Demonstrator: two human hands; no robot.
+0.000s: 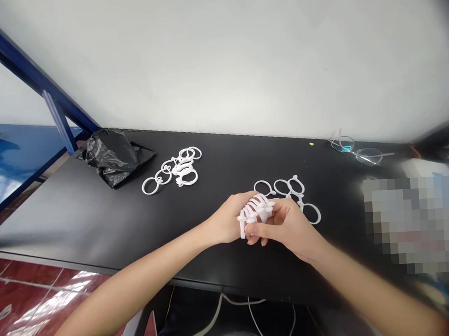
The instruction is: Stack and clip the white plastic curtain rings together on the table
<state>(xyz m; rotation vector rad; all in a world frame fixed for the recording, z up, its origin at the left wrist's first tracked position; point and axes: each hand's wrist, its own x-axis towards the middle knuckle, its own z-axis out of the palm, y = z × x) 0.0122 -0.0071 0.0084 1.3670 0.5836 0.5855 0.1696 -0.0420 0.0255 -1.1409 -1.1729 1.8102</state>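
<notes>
A bunch of white plastic rings (257, 206) with small knobs is gathered in front of me, just above the black table. My left hand (230, 220) is closed at the bunch from the left, its fingers partly hidden behind the rings; whether they pass through the rings I cannot tell. From the right, my right hand (293, 228) grips the same bunch, with thumb and fingers against the knobs. Just behind my right hand lie several loose white rings (281, 187), partly covered by it. Another pile of white rings (185, 167) rests farther back to the left.
A crumpled black plastic bag (113, 156) lies on the black table (224, 170) at the back left. Eyeglasses (369, 156) are at the back right, with a blurred-out object (411, 223) nearer. A blue metal frame (35, 72) stands left; white cables (213, 321) hang below the front edge.
</notes>
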